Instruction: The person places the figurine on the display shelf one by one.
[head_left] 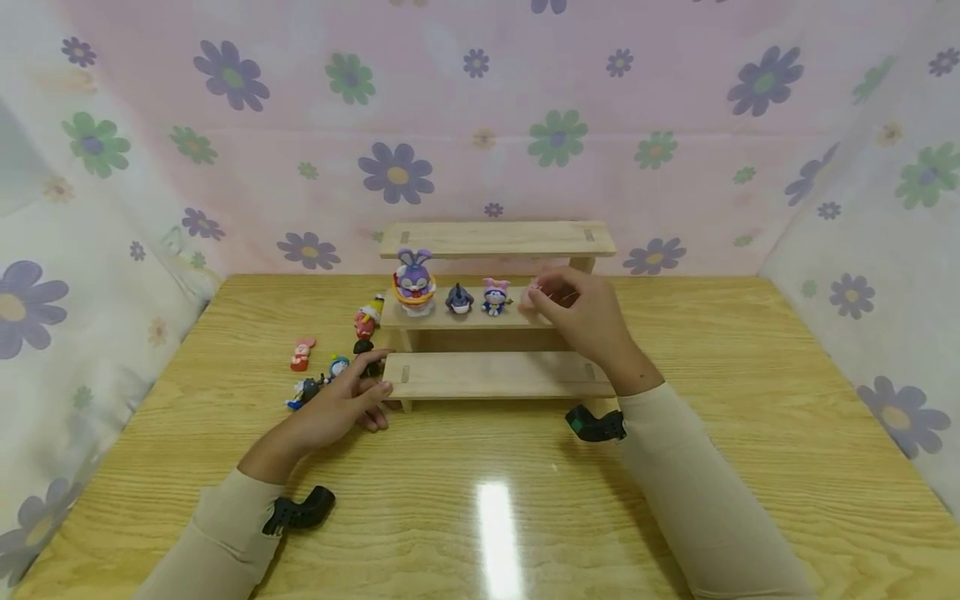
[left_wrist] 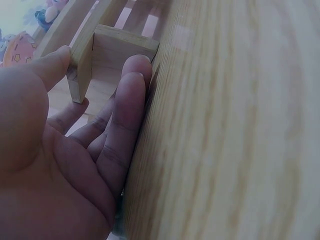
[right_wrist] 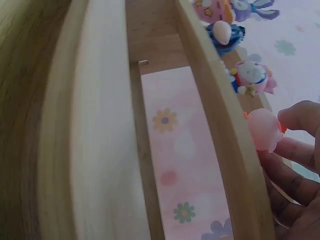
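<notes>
My right hand (head_left: 588, 312) pinches a small pink figurine (right_wrist: 265, 130) at the middle tier of a wooden step shelf (head_left: 495, 373). In the head view the fingers cover most of that figurine. To its left on the same tier stand a figurine in a pink hat (head_left: 495, 298), a dark blue-grey figurine (head_left: 459, 300) and a bigger purple rabbit figurine (head_left: 414, 283). At the shelf's front left end, my left hand (head_left: 341, 404) grips the lowest board, thumb on one face and a finger on the other. Its other fingers extend beneath, near the tabletop.
Left of the shelf, several figurines lie on the wooden table (head_left: 712, 433): a red and pink one (head_left: 302, 354), a yellow-hatted one (head_left: 368, 317) and a dark one with blue (head_left: 305, 392). The top board (head_left: 498, 239) stands before a flowered cloth backdrop (head_left: 480, 100).
</notes>
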